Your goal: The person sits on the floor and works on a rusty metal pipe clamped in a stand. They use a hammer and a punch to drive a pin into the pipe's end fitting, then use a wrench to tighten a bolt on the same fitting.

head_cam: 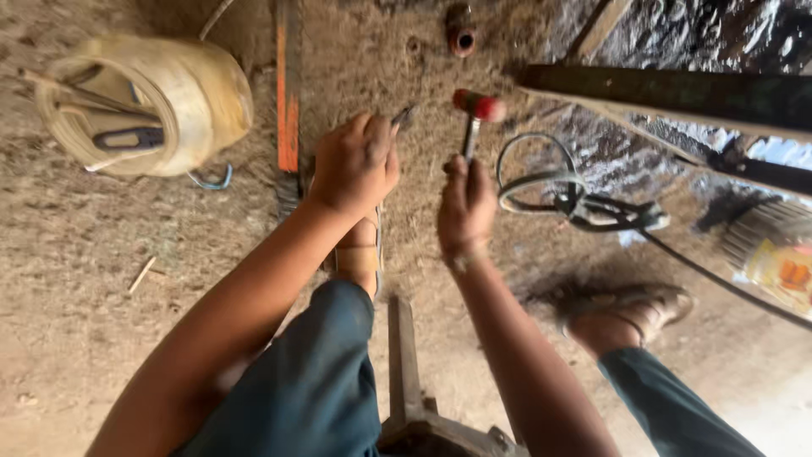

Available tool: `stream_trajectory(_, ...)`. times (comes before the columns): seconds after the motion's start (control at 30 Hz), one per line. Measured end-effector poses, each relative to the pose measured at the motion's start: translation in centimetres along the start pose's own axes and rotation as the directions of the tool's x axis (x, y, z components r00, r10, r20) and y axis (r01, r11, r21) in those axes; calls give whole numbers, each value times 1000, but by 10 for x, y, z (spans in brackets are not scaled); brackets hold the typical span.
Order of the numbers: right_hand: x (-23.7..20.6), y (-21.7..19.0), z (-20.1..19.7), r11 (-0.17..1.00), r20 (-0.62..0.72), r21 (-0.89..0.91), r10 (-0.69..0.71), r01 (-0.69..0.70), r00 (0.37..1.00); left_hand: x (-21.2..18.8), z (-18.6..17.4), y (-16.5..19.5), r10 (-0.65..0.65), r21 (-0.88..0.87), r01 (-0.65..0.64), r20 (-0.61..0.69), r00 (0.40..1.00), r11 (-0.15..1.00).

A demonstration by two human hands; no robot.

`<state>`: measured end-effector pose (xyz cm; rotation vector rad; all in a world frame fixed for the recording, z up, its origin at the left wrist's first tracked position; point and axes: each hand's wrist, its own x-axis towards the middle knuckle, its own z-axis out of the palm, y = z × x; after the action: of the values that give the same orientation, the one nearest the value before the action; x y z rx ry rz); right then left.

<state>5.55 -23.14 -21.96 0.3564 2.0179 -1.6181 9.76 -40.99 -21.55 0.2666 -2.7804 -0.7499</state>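
My right hand [464,206] grips the metal handle of a small hammer with a red head [479,105], raised above the dirt floor. My left hand [355,161] is closed around a thin dark metal piece whose tip [404,115] sticks out past my fingers, just left of the hammer head. Both hands hover over the ground between my knees. My left sandalled foot [359,254] shows under the left wrist.
A cut-open yellow plastic jug [144,101] holding tools stands at the upper left. An orange and dark metal bar [288,101] lies on the ground. A coiled cable [558,190], a dark metal beam [677,93], a pipe fitting [462,35] and my right foot [630,315] are to the right.
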Motion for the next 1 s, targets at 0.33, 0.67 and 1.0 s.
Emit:
stream_trajectory(0.33, -18, -32, 14, 968, 118, -243, 93, -62, 989, 9, -1, 14, -51, -73, 45, -87, 995, 996)
stream_trajectory(0.67, -36, -61, -32, 978, 122, 187, -119, 95, 985, -1, 9, -6, -169, -146, 157, -75, 983, 977)
stream_trajectory(1.0, -21, 78, -55, 461, 278, -823, -186, 334, 942, -95, -28, -83, -594, -190, 599, 88, 800, 778)
